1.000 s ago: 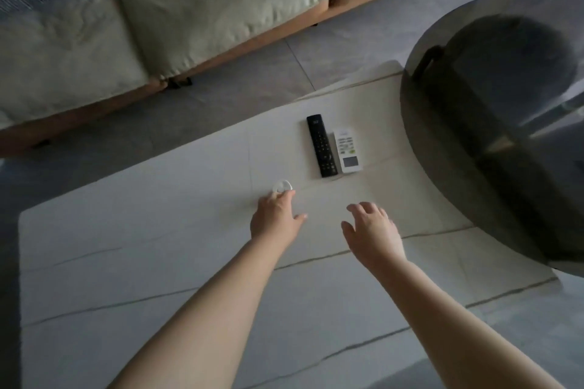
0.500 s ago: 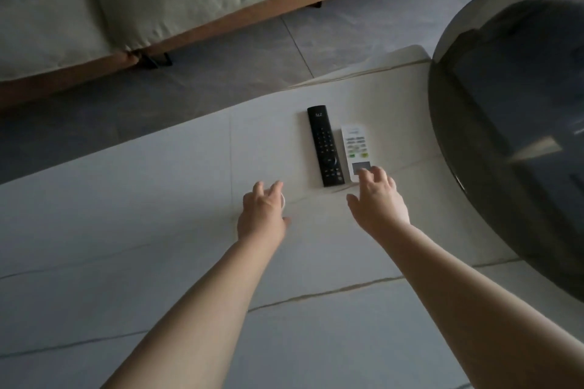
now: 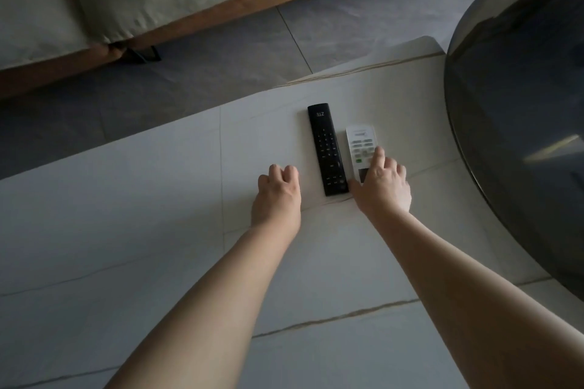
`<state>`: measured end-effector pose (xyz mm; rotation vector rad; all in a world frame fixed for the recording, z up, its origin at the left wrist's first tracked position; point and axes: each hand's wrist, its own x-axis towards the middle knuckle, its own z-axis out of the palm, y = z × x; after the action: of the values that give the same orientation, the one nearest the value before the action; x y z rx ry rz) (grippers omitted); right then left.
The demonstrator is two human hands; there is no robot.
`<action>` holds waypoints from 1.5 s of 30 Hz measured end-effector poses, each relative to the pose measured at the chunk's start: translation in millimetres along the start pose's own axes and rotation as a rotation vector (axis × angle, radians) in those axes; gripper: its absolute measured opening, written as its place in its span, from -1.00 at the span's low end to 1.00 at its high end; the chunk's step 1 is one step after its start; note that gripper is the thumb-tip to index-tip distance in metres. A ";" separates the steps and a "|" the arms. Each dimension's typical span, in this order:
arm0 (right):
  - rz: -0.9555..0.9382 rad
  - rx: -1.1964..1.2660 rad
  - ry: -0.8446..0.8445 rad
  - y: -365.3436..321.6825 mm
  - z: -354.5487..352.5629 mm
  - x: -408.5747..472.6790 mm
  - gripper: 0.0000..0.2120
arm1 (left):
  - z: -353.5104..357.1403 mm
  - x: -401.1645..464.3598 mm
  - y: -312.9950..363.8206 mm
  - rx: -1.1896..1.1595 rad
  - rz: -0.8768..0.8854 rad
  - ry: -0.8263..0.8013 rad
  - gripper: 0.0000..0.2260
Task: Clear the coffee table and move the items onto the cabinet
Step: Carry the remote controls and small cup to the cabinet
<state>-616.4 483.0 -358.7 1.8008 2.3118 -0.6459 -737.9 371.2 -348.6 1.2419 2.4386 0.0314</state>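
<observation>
Head view: black remote [image 3: 327, 148] and white remote [image 3: 362, 148] lie side by side on table [image 3: 158, 215]. Right hand [image 3: 380, 186] rests fingers on white one, thumb between the two. Left hand [image 3: 278, 189] curled; contents hidden. Likely light, rigid, slick plastic; grip long edges.

You are looking at a dim, grey-toned wide-angle view whose lines bow toward the edges, with soft detail, weak shadows under your hands [image 3: 278, 196] and a pale glare streak on the dark round table [image 3: 521, 123].

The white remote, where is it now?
In the head view, the white remote lies on the table, right of the black remote, under the right hand.
</observation>
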 end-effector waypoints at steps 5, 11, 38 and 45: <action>0.052 0.166 0.006 -6.6 -0.4 6.5 -0.27 | 1.6 4.1 -3.3 0.040 0.050 0.003 -0.63; -0.043 0.238 -0.018 -35.1 11.9 -1.7 -0.25 | -0.1 4.7 -3.2 0.022 0.052 -0.004 -0.66; 0.109 0.240 -0.308 30.0 -4.8 -130.4 -0.14 | 5.9 -122.2 11.1 -0.181 -0.048 -0.264 -0.69; 0.260 0.368 -0.349 75.8 -33.7 -218.8 -0.18 | -17.6 -180.9 48.4 -0.173 0.018 -0.217 -0.56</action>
<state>-479.6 316.7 -267.2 1.8972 1.7834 -1.2858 -612.1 262.1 -261.1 1.1288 2.1892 0.1055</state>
